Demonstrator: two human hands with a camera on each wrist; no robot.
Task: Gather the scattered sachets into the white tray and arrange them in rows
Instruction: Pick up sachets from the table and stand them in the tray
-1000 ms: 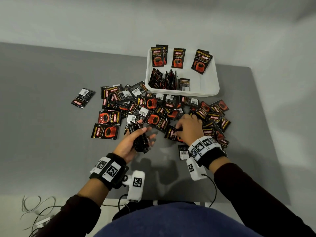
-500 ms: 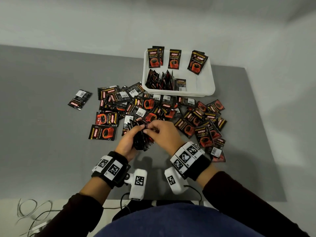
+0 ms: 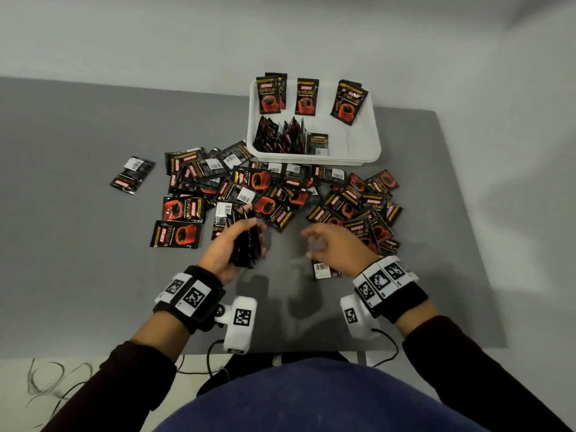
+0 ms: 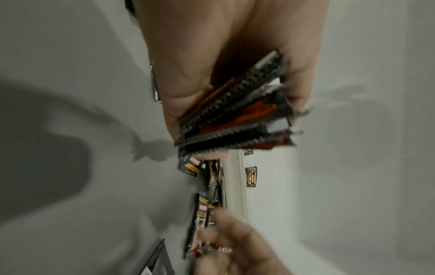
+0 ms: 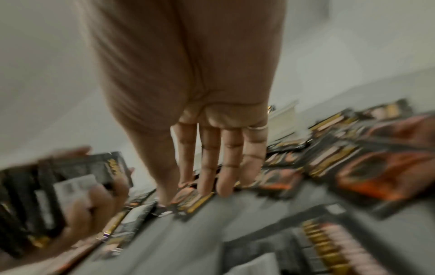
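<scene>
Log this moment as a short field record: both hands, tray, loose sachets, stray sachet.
left hand: grips a stack of sachets
right hand: open, empty, blurred, above the table
white tray: partly filled, some sachets upright in rows
loose sachets: heaped before the tray
stray sachet: alone, far left

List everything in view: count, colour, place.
tray: one, white, far side of the table.
sachets in tray: several, black and red; some upright at the back wall, a packed row at the front.
loose sachets: dozens, black and red, heaped on the table before the tray.
lone sachet: one, apart to the left.
table: one, grey.
cables: thin, on the floor, near left.
left hand: grips a stack of sachets.
right hand: fingers straight, holds nothing, over the pile.
</scene>
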